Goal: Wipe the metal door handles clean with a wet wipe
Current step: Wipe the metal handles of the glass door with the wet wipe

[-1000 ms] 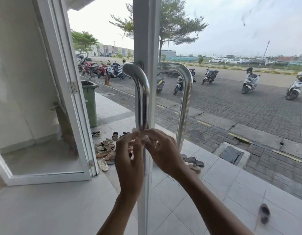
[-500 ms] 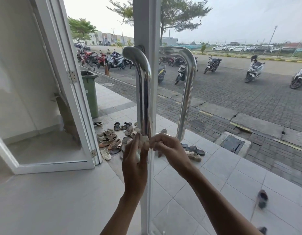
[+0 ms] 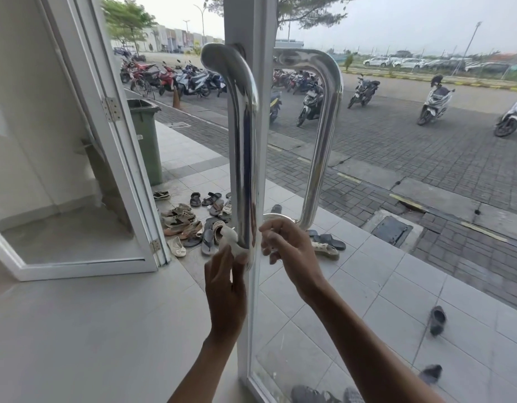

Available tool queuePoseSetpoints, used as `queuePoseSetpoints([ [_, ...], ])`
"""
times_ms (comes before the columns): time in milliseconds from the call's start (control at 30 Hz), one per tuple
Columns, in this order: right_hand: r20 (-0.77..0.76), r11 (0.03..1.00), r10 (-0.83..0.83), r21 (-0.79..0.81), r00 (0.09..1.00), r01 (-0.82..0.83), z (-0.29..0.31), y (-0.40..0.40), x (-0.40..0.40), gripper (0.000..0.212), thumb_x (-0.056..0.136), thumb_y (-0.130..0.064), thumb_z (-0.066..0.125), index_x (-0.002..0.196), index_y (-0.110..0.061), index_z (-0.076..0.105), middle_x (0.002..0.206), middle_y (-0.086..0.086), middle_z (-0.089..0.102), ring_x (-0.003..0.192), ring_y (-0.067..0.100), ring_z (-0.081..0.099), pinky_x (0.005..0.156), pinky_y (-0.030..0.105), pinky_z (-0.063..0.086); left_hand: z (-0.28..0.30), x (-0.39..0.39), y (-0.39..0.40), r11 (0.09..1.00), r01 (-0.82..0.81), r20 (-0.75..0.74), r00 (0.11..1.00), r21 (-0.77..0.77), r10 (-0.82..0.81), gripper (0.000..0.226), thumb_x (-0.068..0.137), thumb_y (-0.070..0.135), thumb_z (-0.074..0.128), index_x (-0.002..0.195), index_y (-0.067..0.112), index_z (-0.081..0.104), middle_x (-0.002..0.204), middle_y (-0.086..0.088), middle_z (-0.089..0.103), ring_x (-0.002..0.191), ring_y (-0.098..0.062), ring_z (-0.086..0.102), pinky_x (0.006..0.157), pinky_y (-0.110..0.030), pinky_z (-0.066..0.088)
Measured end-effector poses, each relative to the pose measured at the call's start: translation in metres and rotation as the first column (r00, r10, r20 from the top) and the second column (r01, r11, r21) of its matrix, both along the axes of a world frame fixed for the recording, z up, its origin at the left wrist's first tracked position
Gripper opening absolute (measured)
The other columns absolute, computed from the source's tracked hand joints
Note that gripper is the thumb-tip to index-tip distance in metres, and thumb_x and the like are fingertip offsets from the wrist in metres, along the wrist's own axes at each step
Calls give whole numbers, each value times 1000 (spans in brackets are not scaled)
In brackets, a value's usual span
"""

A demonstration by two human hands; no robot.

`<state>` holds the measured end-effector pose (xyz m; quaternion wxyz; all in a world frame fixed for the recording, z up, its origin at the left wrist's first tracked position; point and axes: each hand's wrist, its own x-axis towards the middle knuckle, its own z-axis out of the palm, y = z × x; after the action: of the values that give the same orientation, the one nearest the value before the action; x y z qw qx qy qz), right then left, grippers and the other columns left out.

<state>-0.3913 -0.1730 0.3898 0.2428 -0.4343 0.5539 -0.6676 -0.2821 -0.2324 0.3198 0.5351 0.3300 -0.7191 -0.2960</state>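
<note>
Two hands: both are low on the inner handle (image 3: 245,146), the left hand (image 3: 226,292) under its bottom bend, the right hand (image 3: 292,251) just to its right.
Change since earlier frames: the hands sat side by side and touching at the handle's lower end; now they have drawn apart, one on each side of the bar, and lie lower along it.
Left hand: fingers straight and pointing up, fingertips pressing the wet wipe (image 3: 232,239) against the handle's bottom curve.
Right hand: fingers curled, close beside the handle's lower end; whether it pinches an end of the wipe I cannot tell.
Wet wipe: small, white, crumpled, bunched on the left side of the handle's foot, touching the metal.
Inner handle: polished chrome tube, upright, bent at top and bottom into the white door frame (image 3: 266,24); bright streaky reflections along it.
Outer handle (image 3: 324,135): same shape, seen through the glass to the right of the inner one, untouched.
Beyond the handle: scattered sandals (image 3: 190,225) on the tiled porch to its lower left; a green bin (image 3: 147,141) further left; parked motorbikes (image 3: 309,103) behind it on the paving.
Left of the handle: a second white glazed door (image 3: 112,158), standing open.
</note>
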Motion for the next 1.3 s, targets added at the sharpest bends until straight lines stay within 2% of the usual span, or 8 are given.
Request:
queuePoseSetpoints([
  [67,-1,1000,9,17,1000,-9,-3,0,0,12,87,-11,56,93,-14,66,76,0,63,66,12,60,56,24,46,0,3,1,999,-12,-27,1000,42,13,73,98,62,30,138,5,53,128,-3,61,117,-3,44,100,-17,34],
  [200,4,999,12,37,1000,-12,-7,-3,0,13,87,-11,56,92,-16,67,71,-6,64,65,11,59,55,23,46,7,0,5,997,18,-92,996,71,-11,69,96,64,29,153,31,12,145,18,36,130,-1,39,105,-21,35],
  [300,23,999,11,35,1000,-12,-10,-5,2,14,91,-9,55,91,-18,67,68,-7,65,63,11,58,54,22,45,7,-4,4,1000,17,-70,997,-6,-18,48,105,36,33,149,18,24,142,-4,53,131,-22,49,106,-22,36],
  [433,38,999,-9,43,999,7,-13,-6,3,10,94,-17,57,92,-18,67,69,-4,63,63,12,58,54,23,46,-3,-11,5,997,-44,29,998,-71,46,43,101,9,42,142,-4,42,137,-26,54,133,-42,45,113,-47,37],
  [600,68,997,-33,69,997,29,-19,-3,7,12,94,-25,59,89,-20,68,68,-1,59,63,12,57,53,23,44,-26,-13,5,990,-72,139,986,-121,89,43,98,9,48,137,-9,45,151,-23,40,147,-39,24,119,-40,21],
  [700,83,996,-48,78,995,41,-22,-1,11,13,93,-26,58,87,-21,69,67,-1,60,62,13,57,52,23,44,-41,-9,3,996,-52,201,977,-72,65,45,100,20,45,136,-7,44,151,-22,41,146,-39,25,113,-55,33],
  [867,82,995,-65,82,994,58,-23,3,12,24,100,-22,52,83,-26,69,68,-1,59,62,13,56,52,22,43,-45,-6,-3,996,-12,273,961,-85,35,44,98,17,49,138,-3,44,152,-18,41,148,-35,23,110,-65,31],
  [1300,109,985,-130,126,985,116,-26,6,9,26,105,-19,46,95,-3,63,66,1,57,59,11,55,53,24,41,-20,-28,2,1000,31,136,990,2,-30,57,99,35,33,133,-10,40,156,-27,28,149,-39,20,118,-60,11],
])
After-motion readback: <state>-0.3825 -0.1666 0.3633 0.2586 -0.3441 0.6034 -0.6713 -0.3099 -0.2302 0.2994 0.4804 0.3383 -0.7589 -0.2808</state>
